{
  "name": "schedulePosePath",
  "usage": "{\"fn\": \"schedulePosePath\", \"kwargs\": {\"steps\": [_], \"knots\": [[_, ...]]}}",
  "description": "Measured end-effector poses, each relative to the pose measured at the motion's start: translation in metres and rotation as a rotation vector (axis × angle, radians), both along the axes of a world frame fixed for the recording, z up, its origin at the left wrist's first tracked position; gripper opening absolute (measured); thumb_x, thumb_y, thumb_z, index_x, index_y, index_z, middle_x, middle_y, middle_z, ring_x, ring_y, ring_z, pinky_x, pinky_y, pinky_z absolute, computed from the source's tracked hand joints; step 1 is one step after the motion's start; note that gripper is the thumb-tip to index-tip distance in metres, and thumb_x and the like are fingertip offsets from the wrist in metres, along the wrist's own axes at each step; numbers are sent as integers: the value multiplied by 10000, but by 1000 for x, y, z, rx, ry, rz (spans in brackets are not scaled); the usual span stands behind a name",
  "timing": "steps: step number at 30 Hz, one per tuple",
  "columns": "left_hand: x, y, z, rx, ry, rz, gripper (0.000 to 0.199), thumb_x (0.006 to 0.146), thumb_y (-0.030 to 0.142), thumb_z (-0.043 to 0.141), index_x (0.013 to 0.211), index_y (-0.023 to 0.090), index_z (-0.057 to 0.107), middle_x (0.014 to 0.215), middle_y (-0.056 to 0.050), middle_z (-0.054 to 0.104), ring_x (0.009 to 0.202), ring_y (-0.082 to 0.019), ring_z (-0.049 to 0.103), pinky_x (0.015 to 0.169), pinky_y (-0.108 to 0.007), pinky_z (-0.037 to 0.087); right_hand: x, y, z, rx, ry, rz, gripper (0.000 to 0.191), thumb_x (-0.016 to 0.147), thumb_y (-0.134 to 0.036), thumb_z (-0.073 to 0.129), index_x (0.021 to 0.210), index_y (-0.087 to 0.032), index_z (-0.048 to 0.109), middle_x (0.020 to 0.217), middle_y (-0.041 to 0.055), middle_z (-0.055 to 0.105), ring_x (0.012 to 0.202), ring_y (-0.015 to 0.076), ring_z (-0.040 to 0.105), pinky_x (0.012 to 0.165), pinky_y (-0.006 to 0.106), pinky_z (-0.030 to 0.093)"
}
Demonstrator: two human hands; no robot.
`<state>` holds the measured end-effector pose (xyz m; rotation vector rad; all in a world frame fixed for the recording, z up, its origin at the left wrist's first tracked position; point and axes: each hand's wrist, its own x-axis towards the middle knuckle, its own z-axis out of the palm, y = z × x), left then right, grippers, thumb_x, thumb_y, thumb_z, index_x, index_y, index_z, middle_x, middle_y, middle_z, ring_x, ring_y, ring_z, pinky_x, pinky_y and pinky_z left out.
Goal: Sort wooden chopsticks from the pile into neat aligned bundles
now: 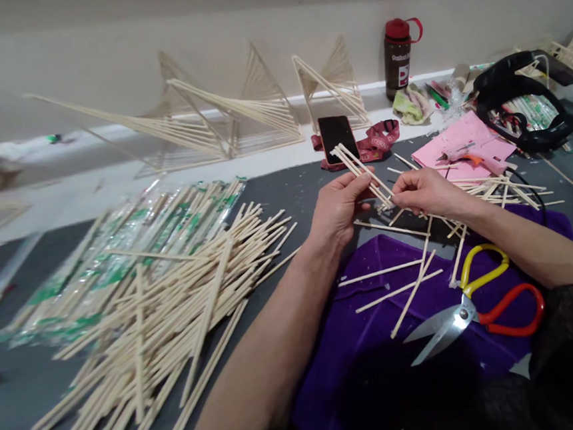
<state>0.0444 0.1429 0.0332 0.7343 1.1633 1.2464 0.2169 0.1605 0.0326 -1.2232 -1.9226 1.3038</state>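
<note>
My left hand (339, 207) is closed around a small bunch of pale wooden chopsticks (352, 159), tilted up and to the left. At their lower end my right hand (418, 193) pinches with thumb and forefinger; its fingertips meet the sticks there, and whether it grips one apart from the bunch is hard to see. Shorter loose sticks (398, 290) lie below on a purple cloth (358, 342). Scissors (464, 314) with one yellow and one red handle rest on that cloth, blades apart. A big heap of loose chopsticks (176, 325) spreads left of my left forearm.
Behind the heap lie wrapped chopsticks (96, 278). Stick frames (257, 110) lean along the wall. Farther right are a phone (337, 137) on a red lanyard (380, 138), a bottle (397, 61), pink paper (460, 139), a glue gun (462, 154) and a black headband-like object (482, 104).
</note>
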Motion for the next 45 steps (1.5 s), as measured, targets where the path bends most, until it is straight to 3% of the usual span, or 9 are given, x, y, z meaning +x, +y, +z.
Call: {"fn": "schedulePosePath", "kwargs": {"steps": [7, 12, 17, 27, 35, 39, 45], "knots": [[1, -3, 0, 19, 46, -1, 298, 503, 311, 873, 694, 150, 711, 629, -12, 673, 551, -88, 581, 444, -150, 403, 0, 0, -5, 37, -48, 24, 206, 702, -358, 676, 718, -160, 619, 590, -47, 577, 421, 57, 491, 414, 187, 354], [2, -3, 1, 127, 40, 25, 301, 508, 319, 870, 701, 159, 704, 646, 6, 666, 566, -82, 576, 473, -164, 421, 0, -3, 4, -125, 50, 19, 165, 727, -311, 672, 707, -150, 649, 580, -27, 610, 414, 53, 497, 364, 166, 329], [2, -1, -1, 180, -26, 20, 328, 487, 334, 885, 696, 154, 707, 626, 13, 659, 541, -68, 562, 478, -160, 421, -1, -3, 10, -354, 236, 52, 179, 720, -299, 707, 676, -132, 656, 587, 0, 649, 411, 60, 527, 361, 165, 405], [2, 0, 2, 188, -99, -6, 391, 402, 355, 922, 673, 149, 729, 606, 9, 667, 508, -61, 562, 452, -148, 428, 6, 3, 7, -470, 397, 195, 231, 688, -318, 759, 702, -111, 658, 596, 2, 671, 400, 52, 545, 380, 143, 467], [-1, -1, 0, 238, -111, -93, 335, 476, 327, 901, 703, 154, 727, 625, 7, 675, 509, -58, 559, 445, -148, 412, 10, 9, 5, -541, 433, 288, 212, 675, -277, 709, 788, -103, 664, 598, 10, 673, 378, 78, 540, 336, 174, 432], [-3, 1, -4, 238, -78, -137, 328, 486, 329, 891, 701, 151, 718, 633, 4, 671, 505, -63, 551, 439, -158, 406, 8, 5, 10, -399, 273, 247, 168, 712, -245, 589, 794, -112, 652, 612, 8, 660, 390, 84, 534, 368, 198, 430], [-5, 3, -9, 245, 31, -113, 331, 505, 357, 882, 710, 149, 728, 662, -7, 674, 540, -82, 571, 448, -176, 420, 0, -7, 18, 187, -263, 178, 146, 744, -121, 474, 680, -140, 603, 463, -52, 503, 420, 64, 474, 453, 180, 335]]}}
